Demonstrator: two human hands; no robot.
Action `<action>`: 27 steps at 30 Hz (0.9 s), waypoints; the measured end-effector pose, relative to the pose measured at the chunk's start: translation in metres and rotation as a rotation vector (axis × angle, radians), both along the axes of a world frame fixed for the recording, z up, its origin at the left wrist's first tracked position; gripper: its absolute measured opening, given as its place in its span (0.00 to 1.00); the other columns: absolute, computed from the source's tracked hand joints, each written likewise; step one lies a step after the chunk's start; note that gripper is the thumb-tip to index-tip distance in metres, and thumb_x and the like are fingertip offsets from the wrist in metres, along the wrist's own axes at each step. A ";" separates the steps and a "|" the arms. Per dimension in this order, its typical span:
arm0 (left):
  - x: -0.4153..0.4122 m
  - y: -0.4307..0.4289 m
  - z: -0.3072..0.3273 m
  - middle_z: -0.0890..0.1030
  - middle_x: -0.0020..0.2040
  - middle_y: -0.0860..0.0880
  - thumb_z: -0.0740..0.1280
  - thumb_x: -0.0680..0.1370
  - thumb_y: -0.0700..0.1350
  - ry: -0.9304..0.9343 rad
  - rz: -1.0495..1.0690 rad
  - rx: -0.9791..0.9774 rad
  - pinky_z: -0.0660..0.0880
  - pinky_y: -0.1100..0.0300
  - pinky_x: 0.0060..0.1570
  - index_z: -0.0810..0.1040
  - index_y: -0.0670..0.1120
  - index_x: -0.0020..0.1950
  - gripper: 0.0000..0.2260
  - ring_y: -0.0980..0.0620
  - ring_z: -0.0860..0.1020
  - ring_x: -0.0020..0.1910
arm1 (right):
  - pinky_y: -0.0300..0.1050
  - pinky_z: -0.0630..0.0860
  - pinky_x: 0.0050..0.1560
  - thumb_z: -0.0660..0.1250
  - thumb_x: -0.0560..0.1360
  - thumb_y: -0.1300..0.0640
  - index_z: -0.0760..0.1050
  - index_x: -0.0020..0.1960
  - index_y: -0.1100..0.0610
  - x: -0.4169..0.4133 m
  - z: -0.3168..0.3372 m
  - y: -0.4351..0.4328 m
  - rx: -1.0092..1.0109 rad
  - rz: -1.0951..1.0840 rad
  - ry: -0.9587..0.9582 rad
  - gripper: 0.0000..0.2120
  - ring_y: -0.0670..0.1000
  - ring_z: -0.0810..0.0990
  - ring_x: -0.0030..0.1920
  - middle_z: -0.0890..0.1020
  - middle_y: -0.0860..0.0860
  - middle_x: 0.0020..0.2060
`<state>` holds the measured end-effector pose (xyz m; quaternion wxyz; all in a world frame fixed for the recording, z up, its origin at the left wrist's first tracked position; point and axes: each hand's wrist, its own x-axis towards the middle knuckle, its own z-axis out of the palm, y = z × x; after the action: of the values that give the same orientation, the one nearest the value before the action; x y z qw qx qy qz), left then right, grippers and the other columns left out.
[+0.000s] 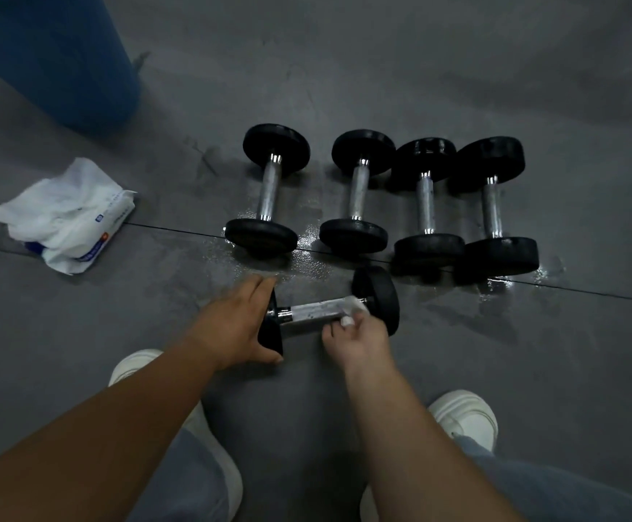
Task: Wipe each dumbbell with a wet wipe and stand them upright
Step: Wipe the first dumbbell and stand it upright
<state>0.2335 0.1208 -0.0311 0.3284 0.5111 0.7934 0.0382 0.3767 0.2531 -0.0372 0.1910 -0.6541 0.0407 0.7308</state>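
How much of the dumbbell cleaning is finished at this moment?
Four dumbbells stand upright in a row, seemingly done. The fifth dumbbell lies sideways: the left hand holds one end, the right hand rubs its bar with a wipe. Left: finishing it and standing it up.

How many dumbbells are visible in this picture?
5. Four form a row: far-left dumbbell, second dumbbell, third dumbbell, far-right dumbbell. The fifth dumbbell lies nearer, between the left hand and right hand with wipe. None seems hidden.

Hands and wipe on lying dumbbell
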 end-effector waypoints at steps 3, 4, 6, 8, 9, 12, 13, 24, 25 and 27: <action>0.000 0.001 0.001 0.61 0.74 0.47 0.77 0.57 0.67 0.003 0.030 0.002 0.73 0.48 0.63 0.54 0.47 0.77 0.57 0.43 0.71 0.68 | 0.43 0.66 0.67 0.58 0.77 0.57 0.70 0.68 0.56 -0.017 0.004 0.002 0.033 -0.010 -0.020 0.19 0.51 0.73 0.65 0.78 0.51 0.60; 0.000 0.001 0.000 0.61 0.74 0.47 0.77 0.57 0.67 0.000 0.035 0.006 0.73 0.49 0.63 0.54 0.47 0.77 0.57 0.43 0.71 0.67 | 0.44 0.63 0.69 0.59 0.78 0.53 0.70 0.68 0.56 -0.016 0.008 -0.006 0.066 0.000 -0.012 0.20 0.50 0.72 0.67 0.76 0.51 0.63; -0.001 0.001 0.001 0.62 0.73 0.47 0.77 0.57 0.67 -0.003 0.043 0.013 0.74 0.49 0.62 0.55 0.47 0.77 0.57 0.43 0.72 0.66 | 0.45 0.59 0.70 0.59 0.79 0.49 0.70 0.67 0.56 -0.016 0.021 -0.017 0.110 0.019 -0.015 0.20 0.49 0.70 0.67 0.75 0.50 0.63; 0.001 0.001 0.002 0.62 0.73 0.47 0.78 0.58 0.66 -0.002 0.032 0.016 0.73 0.50 0.63 0.54 0.46 0.78 0.57 0.43 0.71 0.67 | 0.42 0.68 0.61 0.60 0.78 0.51 0.74 0.58 0.56 -0.017 0.010 -0.001 0.098 0.063 -0.006 0.12 0.48 0.76 0.56 0.79 0.49 0.52; 0.002 0.001 0.002 0.62 0.73 0.46 0.78 0.58 0.65 0.002 0.026 0.017 0.72 0.50 0.64 0.54 0.46 0.78 0.57 0.43 0.71 0.68 | 0.40 0.71 0.52 0.61 0.78 0.53 0.75 0.51 0.55 -0.020 0.007 0.007 0.080 0.064 -0.011 0.07 0.48 0.78 0.49 0.79 0.49 0.45; 0.002 0.002 0.005 0.62 0.74 0.46 0.79 0.58 0.65 -0.004 0.037 0.010 0.73 0.49 0.64 0.54 0.46 0.78 0.57 0.43 0.70 0.68 | 0.41 0.73 0.49 0.60 0.80 0.54 0.72 0.52 0.54 -0.019 0.004 0.001 0.097 0.021 -0.096 0.04 0.48 0.78 0.47 0.77 0.49 0.45; 0.002 0.002 0.007 0.61 0.74 0.47 0.78 0.58 0.65 -0.004 0.037 0.004 0.73 0.49 0.63 0.54 0.46 0.77 0.57 0.43 0.70 0.68 | 0.43 0.71 0.57 0.59 0.81 0.55 0.71 0.57 0.53 -0.012 0.005 -0.011 0.106 0.009 -0.101 0.07 0.49 0.78 0.53 0.77 0.50 0.49; 0.003 0.002 0.007 0.60 0.74 0.48 0.78 0.59 0.65 0.001 0.042 0.004 0.74 0.49 0.62 0.53 0.47 0.78 0.57 0.44 0.70 0.68 | 0.50 0.66 0.67 0.50 0.78 0.66 0.70 0.61 0.56 -0.008 0.004 -0.016 0.086 -0.012 -0.098 0.16 0.54 0.74 0.61 0.76 0.56 0.54; 0.003 0.001 0.006 0.61 0.75 0.47 0.78 0.58 0.65 -0.001 0.037 0.012 0.73 0.49 0.63 0.53 0.46 0.78 0.57 0.44 0.70 0.68 | 0.49 0.67 0.64 0.50 0.78 0.66 0.71 0.59 0.56 -0.006 0.000 -0.011 0.067 -0.011 -0.069 0.16 0.54 0.75 0.60 0.77 0.55 0.52; 0.004 0.000 0.003 0.60 0.75 0.47 0.77 0.58 0.66 -0.006 0.029 0.018 0.72 0.48 0.65 0.53 0.46 0.78 0.57 0.44 0.69 0.69 | 0.42 0.70 0.57 0.51 0.77 0.65 0.74 0.49 0.57 -0.009 -0.008 0.005 0.071 0.023 -0.083 0.13 0.54 0.76 0.61 0.78 0.55 0.45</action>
<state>0.2376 0.1205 -0.0286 0.3257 0.5022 0.7994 0.0517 0.3681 0.2580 -0.0449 0.2073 -0.6770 -0.0007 0.7062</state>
